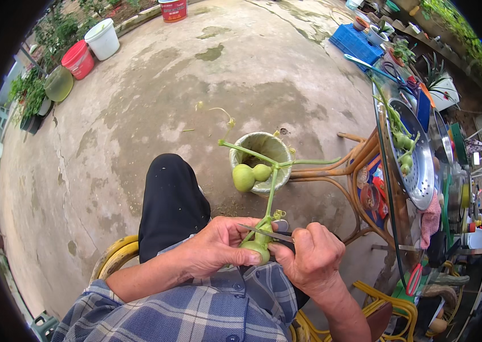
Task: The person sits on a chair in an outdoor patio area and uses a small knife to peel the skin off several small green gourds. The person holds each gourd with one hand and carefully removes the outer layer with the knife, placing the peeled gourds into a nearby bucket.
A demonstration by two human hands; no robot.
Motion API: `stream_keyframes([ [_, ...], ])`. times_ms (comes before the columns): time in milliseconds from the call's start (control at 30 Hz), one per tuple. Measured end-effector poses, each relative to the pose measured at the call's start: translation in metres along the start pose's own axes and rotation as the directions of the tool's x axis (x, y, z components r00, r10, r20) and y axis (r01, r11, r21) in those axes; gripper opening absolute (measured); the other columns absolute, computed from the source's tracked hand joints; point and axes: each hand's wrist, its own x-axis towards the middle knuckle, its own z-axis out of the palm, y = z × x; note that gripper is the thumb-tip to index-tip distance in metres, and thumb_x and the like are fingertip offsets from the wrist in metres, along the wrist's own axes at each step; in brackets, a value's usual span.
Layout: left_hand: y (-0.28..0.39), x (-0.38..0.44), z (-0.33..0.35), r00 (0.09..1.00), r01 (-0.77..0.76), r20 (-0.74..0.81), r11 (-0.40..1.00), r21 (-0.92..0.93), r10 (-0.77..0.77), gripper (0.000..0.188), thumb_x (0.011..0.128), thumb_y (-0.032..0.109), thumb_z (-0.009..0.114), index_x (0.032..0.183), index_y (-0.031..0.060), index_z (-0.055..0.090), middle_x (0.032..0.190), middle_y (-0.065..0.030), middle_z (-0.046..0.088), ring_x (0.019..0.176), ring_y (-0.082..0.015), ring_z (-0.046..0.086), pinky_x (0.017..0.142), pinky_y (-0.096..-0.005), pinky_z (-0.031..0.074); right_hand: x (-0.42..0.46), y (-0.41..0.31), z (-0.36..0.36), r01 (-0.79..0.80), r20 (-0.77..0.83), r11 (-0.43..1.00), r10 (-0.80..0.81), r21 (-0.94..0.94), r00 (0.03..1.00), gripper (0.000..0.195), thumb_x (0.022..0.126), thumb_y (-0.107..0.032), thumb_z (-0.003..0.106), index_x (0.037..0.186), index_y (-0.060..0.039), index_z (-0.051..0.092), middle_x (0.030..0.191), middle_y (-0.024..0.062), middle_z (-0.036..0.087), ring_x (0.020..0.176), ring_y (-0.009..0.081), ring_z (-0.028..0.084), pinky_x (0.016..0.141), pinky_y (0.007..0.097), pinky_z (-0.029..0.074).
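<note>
In front of my lap, my left hand (219, 243) grips a small green bottle gourd (258, 251) by its lower bulb. A knife (264, 232) is in my right hand (315, 256), its narrow blade lying across the gourd's upper part. My right thumb presses against the gourd's side. From the gourd a green vine stem (271, 196) runs away from me and forks. A second bottle gourd (247, 176) hangs at the fork, over a pale lined bin (262, 139). Thin curled tendrils (231, 122) trail at the stem's far end. The knife's handle is mostly hidden inside my fist.
To the right stands a glass-topped rattan table (354, 171). On it, a perforated metal tray (421, 179) carries more small gourds (403, 141). A pink cloth (430, 222) and red-handled scissors (414, 278) are near its edge. Buckets (102, 39) and potted plants border the concrete floor.
</note>
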Motion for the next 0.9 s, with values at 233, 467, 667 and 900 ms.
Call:
stream_keyframes([
  [233,-0.004,0.001,-0.001,0.999,0.014,-0.031,1.000,-0.010,-0.014,0.071,0.083,0.004,0.084,0.147,-0.0037,0.053,0.118,-0.0072,0.073,0.101,-0.0079,0.068,0.088,-0.0232,0.054,-0.007,-0.005,0.001,0.065,0.013,0.996,-0.064,-0.054,0.998,0.031,0.072,-0.019,0.082,0.073,-0.0072,0.054,0.067,0.0073,0.044,0.055,0.0274,0.053,0.047,0.0387,0.040],
  [467,0.002,0.001,0.002,1.000,-0.012,0.018,0.999,-0.047,0.013,0.071,0.084,0.007,0.085,0.147,-0.0037,0.053,0.118,-0.0088,0.073,0.101,-0.0098,0.070,0.087,-0.0231,0.054,-0.003,-0.006,0.004,-0.036,-0.050,0.999,0.035,-0.018,0.998,0.029,0.077,-0.021,0.082,0.081,-0.0033,0.059,0.069,0.0086,0.047,0.057,0.0294,0.054,0.048,0.0410,0.043],
  [667,-0.002,0.002,0.000,1.000,0.014,0.018,0.999,-0.033,-0.014,0.072,0.084,0.008,0.085,0.146,-0.0042,0.053,0.116,-0.0100,0.073,0.094,-0.0107,0.070,0.083,-0.0230,0.054,-0.011,-0.003,0.007,-0.024,-0.040,1.000,0.024,-0.002,0.999,0.029,0.078,-0.022,0.081,0.083,-0.0023,0.059,0.069,0.0091,0.047,0.057,0.0300,0.053,0.048,0.0414,0.043],
  [900,-0.008,0.006,-0.012,0.998,-0.024,0.061,0.998,-0.053,0.027,0.072,0.084,0.007,0.085,0.146,-0.0049,0.052,0.118,-0.0106,0.073,0.099,-0.0129,0.071,0.087,-0.0248,0.055,-0.013,-0.007,0.002,0.024,0.008,1.000,-0.024,0.015,1.000,0.024,0.078,-0.017,0.078,0.082,-0.0023,0.059,0.069,0.0094,0.047,0.055,0.0298,0.054,0.048,0.0408,0.043],
])
